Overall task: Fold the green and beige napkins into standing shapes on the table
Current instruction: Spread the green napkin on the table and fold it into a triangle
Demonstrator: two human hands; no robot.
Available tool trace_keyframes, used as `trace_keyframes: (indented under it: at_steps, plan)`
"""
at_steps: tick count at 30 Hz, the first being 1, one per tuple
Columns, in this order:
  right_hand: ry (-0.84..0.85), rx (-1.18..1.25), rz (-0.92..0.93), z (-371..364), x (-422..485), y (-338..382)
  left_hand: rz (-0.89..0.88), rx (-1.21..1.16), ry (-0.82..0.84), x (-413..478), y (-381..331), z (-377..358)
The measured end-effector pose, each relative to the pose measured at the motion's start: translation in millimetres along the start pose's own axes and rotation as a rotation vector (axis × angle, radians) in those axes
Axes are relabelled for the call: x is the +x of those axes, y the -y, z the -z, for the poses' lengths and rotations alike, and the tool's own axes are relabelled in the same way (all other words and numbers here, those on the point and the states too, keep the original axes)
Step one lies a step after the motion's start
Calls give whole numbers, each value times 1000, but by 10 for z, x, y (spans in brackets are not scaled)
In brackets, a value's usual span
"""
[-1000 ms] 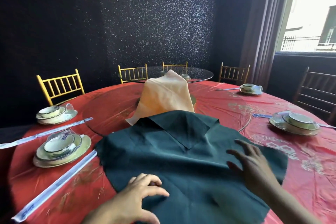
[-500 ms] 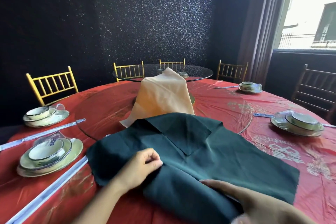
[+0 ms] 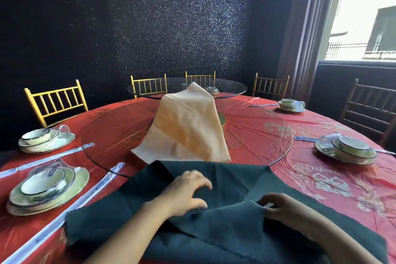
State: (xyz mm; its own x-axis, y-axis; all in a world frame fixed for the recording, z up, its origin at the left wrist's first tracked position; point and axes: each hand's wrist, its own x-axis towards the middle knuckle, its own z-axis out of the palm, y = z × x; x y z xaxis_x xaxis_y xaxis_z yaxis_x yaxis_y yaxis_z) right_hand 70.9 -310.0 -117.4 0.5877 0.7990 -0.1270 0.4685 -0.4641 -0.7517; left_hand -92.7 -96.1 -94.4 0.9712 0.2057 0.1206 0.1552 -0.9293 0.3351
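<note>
1 green napkin (image 3: 225, 227) on worktop (image 3: 300, 169), L hand (image 3: 186, 193) resting on it, R hand (image 3: 282, 207) pinching its fold; 1 beige napkin (image 3: 186, 126) stands behind.

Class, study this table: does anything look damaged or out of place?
The green napkin has a frayed, ragged left edge. At far left, a clear glass lies tipped on its side beside the bowl.

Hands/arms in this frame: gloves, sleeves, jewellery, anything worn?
Nothing worn that shows. The left hand and right hand have no gloves and no visible rings. Neither wrist has a watch or bracelet. Both forearms are uncovered down to the bottom edge of the picture, so no sleeve is in view. The left fingertips are blurred, so small details there cannot be told.
</note>
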Motion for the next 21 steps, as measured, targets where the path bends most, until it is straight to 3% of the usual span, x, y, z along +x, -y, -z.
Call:
trace_keyframes:
  at_steps: [4, 7, 9, 12, 15, 17, 21]
  plan:
    - [-193, -312, 76, -62, 4, -44, -91, 33, 40, 112, 24, -257]
    - [-255, -426, 327, -83, -77, -68, -116, -39, -6, 113, 141, -330]
    - [-109, -364, 475, -83, -141, -53, -126, -85, -27, 80, 226, -337]
    - [129, -337, 525, -105, -182, -7, -122, -132, -30, 22, 328, -350]
    - [17, -222, 632, -178, -90, -38, -99, -185, -54, 23, 351, -405]
    - [-74, -42, 595, -211, -50, -5, -40, -284, -92, 40, 311, -402]
    - [-272, 156, 452, -234, 37, 114, 179, -770, -254, 139, 141, -118]
